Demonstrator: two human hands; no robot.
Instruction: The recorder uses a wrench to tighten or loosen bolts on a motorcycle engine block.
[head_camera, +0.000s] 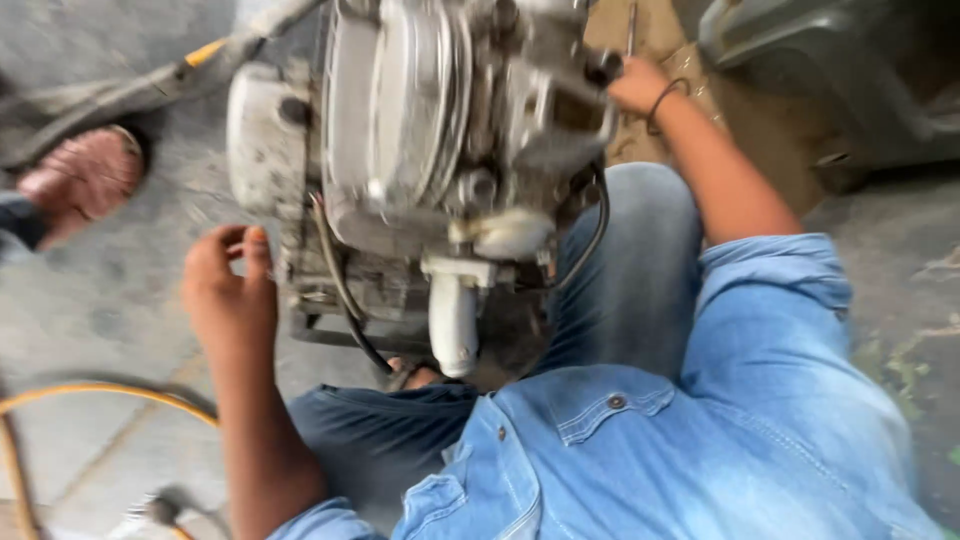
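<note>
Engine (420, 150) between left hand (230, 295) and, seemingly gripping, right hand (635, 85).

- Engine (420, 160): showing dull grey cast metal, grimy and matt.
- Hose (100, 392): looking like smooth orange rubber.
- Floor (90, 290): appearing as rough grey concrete.
- Shirt (700, 450): showing faded blue denim cloth.

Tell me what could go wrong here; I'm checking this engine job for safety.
The engine sits close over the person's legs while the left hand presses its side and the right hand reaches its far end; if it tips, it could land on them. The black cable hanging by the left hand might snag fingers. The orange hose on the floor could trip someone, such as the person whose sandalled foot stands nearby.
</note>
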